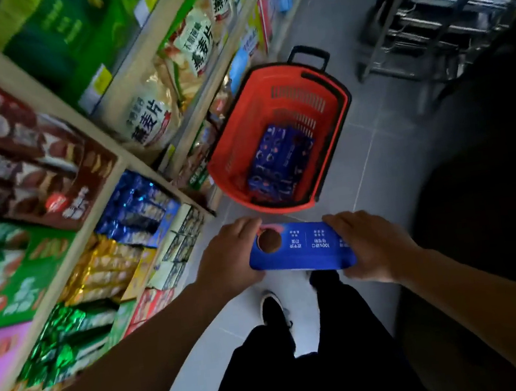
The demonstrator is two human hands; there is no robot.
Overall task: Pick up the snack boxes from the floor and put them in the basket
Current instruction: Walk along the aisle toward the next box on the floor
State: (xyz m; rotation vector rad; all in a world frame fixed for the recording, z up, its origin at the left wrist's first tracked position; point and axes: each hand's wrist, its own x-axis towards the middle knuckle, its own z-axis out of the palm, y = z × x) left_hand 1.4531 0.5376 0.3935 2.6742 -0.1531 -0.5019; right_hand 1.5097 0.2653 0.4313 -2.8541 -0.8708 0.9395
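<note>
Left hand: my grip pinches the box's left end.
Right hand: my grip clasps its right end.
Box: blue, held level above the floor.
Basket: red, just beyond, blue boxes inside.

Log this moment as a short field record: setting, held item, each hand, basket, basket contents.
setting: shop aisle, stocked shelves on the person's left, grey tiled floor
held item: blue snack box, held flat in the air before the basket
left hand: grips the box's left end
right hand: grips the box's right end
basket: red, on the floor ahead
basket contents: blue boxes
</note>
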